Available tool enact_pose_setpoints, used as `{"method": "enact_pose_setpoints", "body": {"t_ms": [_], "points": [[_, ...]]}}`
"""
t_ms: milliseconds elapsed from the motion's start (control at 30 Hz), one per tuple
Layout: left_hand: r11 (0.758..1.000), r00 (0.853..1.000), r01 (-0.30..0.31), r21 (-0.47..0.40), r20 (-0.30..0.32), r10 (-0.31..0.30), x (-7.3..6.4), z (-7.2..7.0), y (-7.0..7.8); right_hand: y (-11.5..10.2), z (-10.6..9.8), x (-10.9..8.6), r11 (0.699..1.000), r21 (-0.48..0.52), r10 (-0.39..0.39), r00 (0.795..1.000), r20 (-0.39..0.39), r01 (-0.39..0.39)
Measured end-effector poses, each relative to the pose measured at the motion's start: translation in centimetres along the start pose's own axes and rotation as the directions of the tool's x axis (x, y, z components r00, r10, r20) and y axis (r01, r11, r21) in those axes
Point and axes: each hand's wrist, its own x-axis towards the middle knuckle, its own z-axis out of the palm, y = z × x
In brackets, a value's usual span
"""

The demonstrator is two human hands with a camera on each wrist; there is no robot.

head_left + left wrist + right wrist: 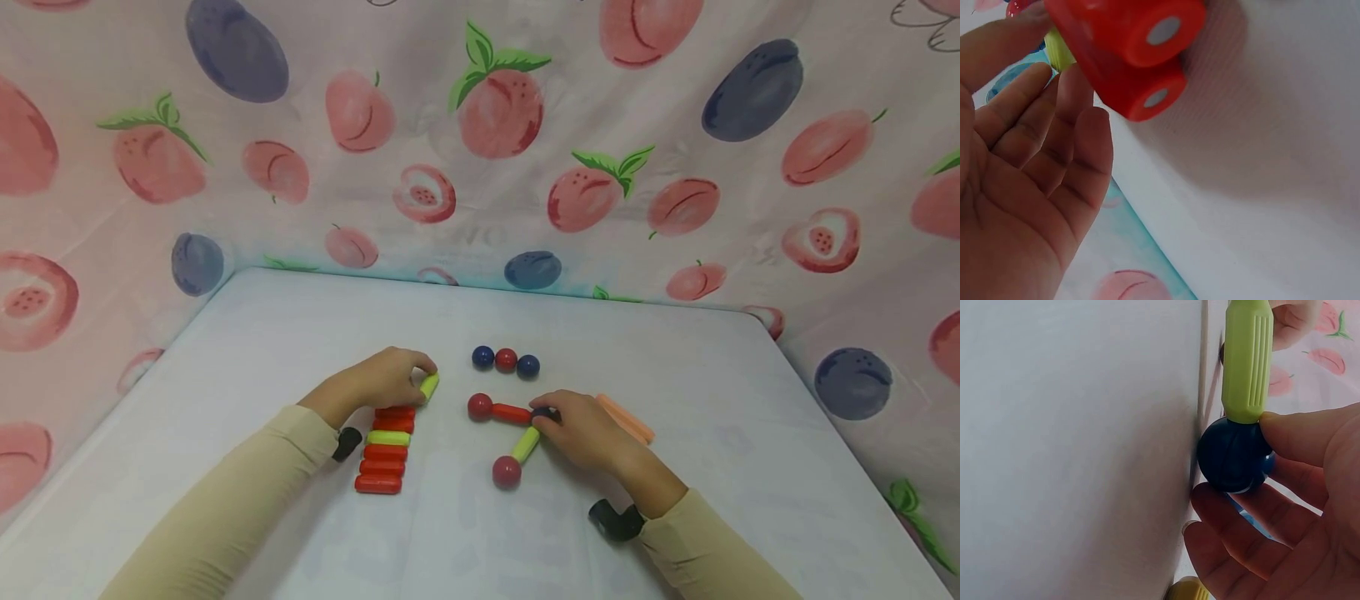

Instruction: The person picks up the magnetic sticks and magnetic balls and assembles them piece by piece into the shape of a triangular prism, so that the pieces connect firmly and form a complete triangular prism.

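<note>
Head, left hand: the left hand (387,377) is nearly closed, pinching a loose rod (430,386), yellow-green, at the far end of a row of rods (382,468); whether it touches the table cannot be told.
Head, loose rod axis: slanted, far end pointing away from the person and rightward.
Head, right hand: the right hand (583,429) grips a dark blue ball (552,414), corner of a V.
Head, V arms: red arm (512,413) points left to a red ball; yellow-green arm (526,445) points leftward and toward the person.
Left wrist, handling: rods judged light, stiff, hardly fragile; mid-length hold suits.
Right wrist, grip: thumb and fingertips curved round the ball; yellow-green arm meets it, long axis near vertical in frame.
Right wrist, ball surface: glossy, likely slippery; hold across opposite sides, clear of the joint.
</note>
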Motion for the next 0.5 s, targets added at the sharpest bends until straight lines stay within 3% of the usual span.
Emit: {"method": "enact_pose_setpoints", "body": {"t_ms": [500], "points": [[0.999,0.999,-0.027,0.030,0.034,0.026,0.38,0.57,0.76,0.09,0.08,0.01,1.000,0.004,-0.003,1.000,-0.003,0.003]]}}
